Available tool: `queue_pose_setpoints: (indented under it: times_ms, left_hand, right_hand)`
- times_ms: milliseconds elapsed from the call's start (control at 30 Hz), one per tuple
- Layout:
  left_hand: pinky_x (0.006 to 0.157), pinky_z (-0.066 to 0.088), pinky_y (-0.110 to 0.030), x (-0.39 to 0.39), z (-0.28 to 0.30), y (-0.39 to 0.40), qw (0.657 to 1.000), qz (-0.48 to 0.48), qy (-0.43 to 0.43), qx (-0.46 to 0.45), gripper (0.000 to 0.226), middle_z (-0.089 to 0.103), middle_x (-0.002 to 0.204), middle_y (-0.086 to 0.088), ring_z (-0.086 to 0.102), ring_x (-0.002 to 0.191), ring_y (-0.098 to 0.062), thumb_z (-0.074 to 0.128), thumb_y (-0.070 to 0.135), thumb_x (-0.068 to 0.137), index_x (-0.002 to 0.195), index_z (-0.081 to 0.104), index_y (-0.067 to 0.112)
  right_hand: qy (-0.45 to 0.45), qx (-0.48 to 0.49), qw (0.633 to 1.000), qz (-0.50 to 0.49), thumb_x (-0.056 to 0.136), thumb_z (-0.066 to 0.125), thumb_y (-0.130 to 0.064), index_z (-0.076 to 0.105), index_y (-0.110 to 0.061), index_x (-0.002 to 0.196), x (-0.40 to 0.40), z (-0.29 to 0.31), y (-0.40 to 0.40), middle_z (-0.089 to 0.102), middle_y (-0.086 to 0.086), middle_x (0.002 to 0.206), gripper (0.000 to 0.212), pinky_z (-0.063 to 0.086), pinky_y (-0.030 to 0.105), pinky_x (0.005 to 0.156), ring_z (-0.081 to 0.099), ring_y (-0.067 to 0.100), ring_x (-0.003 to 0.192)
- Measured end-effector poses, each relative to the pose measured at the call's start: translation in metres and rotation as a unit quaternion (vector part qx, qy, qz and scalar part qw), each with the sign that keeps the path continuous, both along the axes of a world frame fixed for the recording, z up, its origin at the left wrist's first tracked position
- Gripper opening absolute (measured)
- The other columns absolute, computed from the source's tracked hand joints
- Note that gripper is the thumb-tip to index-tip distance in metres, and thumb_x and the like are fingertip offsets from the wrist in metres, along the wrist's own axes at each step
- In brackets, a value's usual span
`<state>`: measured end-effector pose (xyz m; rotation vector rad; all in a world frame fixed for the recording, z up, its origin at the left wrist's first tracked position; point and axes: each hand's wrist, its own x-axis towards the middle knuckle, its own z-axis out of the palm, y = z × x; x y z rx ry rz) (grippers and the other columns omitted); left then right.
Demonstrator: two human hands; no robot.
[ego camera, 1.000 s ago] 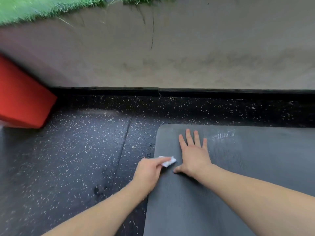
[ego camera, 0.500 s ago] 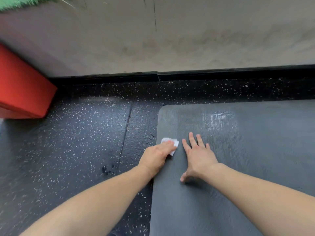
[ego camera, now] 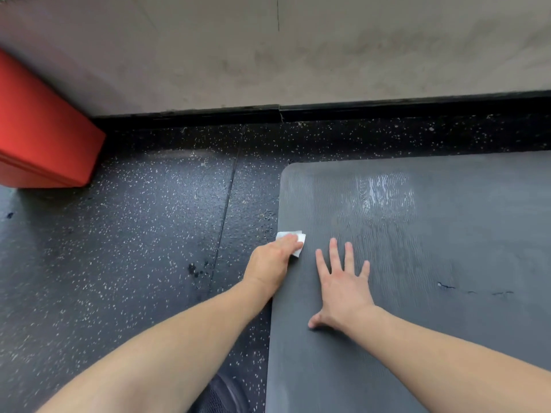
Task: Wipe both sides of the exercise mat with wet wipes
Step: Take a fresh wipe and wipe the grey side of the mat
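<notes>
A dark grey exercise mat [ego camera: 417, 263] lies flat on the floor, filling the right half of the view. A wet, shiny patch shows near its far edge. My left hand [ego camera: 271, 263] holds a folded white wet wipe [ego camera: 293, 238] against the mat's left edge, fingers curled over it. My right hand [ego camera: 343, 284] lies flat on the mat beside it, fingers spread and straight.
The floor [ego camera: 134, 248] is black rubber with pale speckles. A red block [ego camera: 38, 135] stands at the far left against a concrete wall [ego camera: 298, 55]. A dark shoe [ego camera: 223, 394] shows at the bottom between my arms. A small tear [ego camera: 447, 286] marks the mat on the right.
My left hand has slid the wipe farther along the mat's left edge, away from me. My right hand stays flat on the mat. The view has tilted down.
</notes>
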<state>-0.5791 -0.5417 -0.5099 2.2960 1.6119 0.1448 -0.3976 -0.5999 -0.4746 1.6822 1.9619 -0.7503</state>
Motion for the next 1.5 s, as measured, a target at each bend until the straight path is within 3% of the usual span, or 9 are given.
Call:
queue_pose_setpoints:
  times_ms: [233,333,467,633,800,1067,1233,1400,1500]
  left_hand:
    - [0.08,0.059,-0.024,-0.03,-0.01,-0.09,0.985,-0.168,-0.038,0.031,0.043,0.069,0.127,0.006,0.067,0.113,-0.009,0.046,0.017,0.086,0.123,0.062,0.03]
    - [0.088,0.055,-0.02,-0.021,0.013,-0.078,0.995,-0.018,-0.09,-0.046,0.037,0.073,0.117,0.013,0.071,0.1,-0.008,0.051,0.026,0.091,0.119,0.071,0.038]
    - [0.075,0.051,-0.027,-0.006,0.03,-0.052,0.966,0.236,-0.104,0.017,0.04,0.077,0.09,0.002,0.068,0.075,-0.022,0.062,0.013,0.093,0.118,0.073,0.042]
    - [0.083,0.061,-0.035,-0.01,0.003,-0.105,1.0,-0.004,-0.021,-0.003,0.046,0.069,0.128,0.001,0.07,0.11,-0.021,0.043,0.018,0.087,0.123,0.068,0.031]
    - [0.082,0.06,-0.03,-0.045,0.0,-0.161,0.983,-0.181,-0.001,-0.018,0.048,0.066,0.134,0.002,0.065,0.118,-0.013,0.043,0.012,0.086,0.129,0.058,0.026]
    - [0.072,0.054,-0.026,-0.019,0.035,-0.149,0.994,0.101,-0.045,-0.009,0.037,0.076,0.107,0.01,0.069,0.085,-0.013,0.057,0.013,0.089,0.116,0.072,0.033]
    - [0.093,0.053,-0.021,-0.029,0.017,-0.22,0.997,-0.061,0.001,-0.055,0.044,0.064,0.133,0.015,0.06,0.12,-0.002,0.046,0.019,0.092,0.13,0.063,0.031]
    - [0.089,0.055,-0.027,-0.057,0.026,-0.245,0.955,-0.264,0.033,-0.135,0.036,0.06,0.134,0.013,0.054,0.127,-0.005,0.044,0.014,0.1,0.129,0.057,0.03]
    - [0.078,0.057,-0.027,-0.044,0.041,-0.223,0.982,-0.136,0.016,-0.127,0.038,0.067,0.108,0.012,0.061,0.102,-0.008,0.045,0.017,0.092,0.116,0.063,0.039]
  right_hand:
    - [0.005,0.008,1.0,0.008,0.063,0.084,-0.077,-0.025,-0.018,0.163,0.002,-0.008,-0.002,-0.038,0.018,0.166,0.159,0.003,0.075,0.122,-0.03,0.049,0.154]
    - [0.019,0.016,1.0,0.011,0.069,0.082,-0.076,-0.021,-0.017,0.165,0.004,-0.005,-0.011,-0.035,0.017,0.168,0.152,0.0,0.073,0.124,-0.029,0.047,0.154]
    - [0.053,0.013,0.998,0.03,0.067,0.08,-0.079,-0.017,-0.011,0.166,0.004,-0.004,-0.038,-0.031,0.017,0.17,0.154,-0.005,0.064,0.128,-0.027,0.042,0.157]
    - [0.058,0.025,0.997,0.046,0.059,0.08,-0.084,-0.017,-0.007,0.165,0.001,-0.012,-0.061,-0.033,0.021,0.168,0.162,-0.006,0.061,0.129,-0.03,0.043,0.156]
    - [0.052,0.019,0.997,0.051,0.053,0.082,-0.085,-0.021,-0.005,0.162,-0.002,-0.017,-0.064,-0.036,0.023,0.166,0.17,-0.009,0.066,0.126,-0.033,0.046,0.153]
    - [0.12,0.05,0.989,0.072,0.065,0.076,-0.083,-0.016,-0.001,0.163,-0.019,-0.013,-0.111,-0.031,0.023,0.168,0.157,-0.009,0.063,0.127,-0.03,0.042,0.156]
    - [0.137,0.023,0.986,0.097,0.068,0.075,-0.082,-0.025,0.0,0.158,-0.027,-0.019,-0.155,-0.041,0.024,0.163,0.158,-0.013,0.059,0.127,-0.038,0.039,0.152]
    - [0.145,0.034,0.981,0.125,0.069,0.074,-0.083,-0.033,-0.002,0.157,-0.018,-0.033,-0.156,-0.051,0.02,0.157,0.16,-0.023,0.055,0.124,-0.043,0.036,0.15]
    - [0.148,0.036,0.981,0.122,0.074,0.075,-0.078,-0.028,0.0,0.158,-0.018,-0.029,-0.157,-0.047,0.022,0.16,0.155,-0.021,0.057,0.125,-0.04,0.038,0.151]
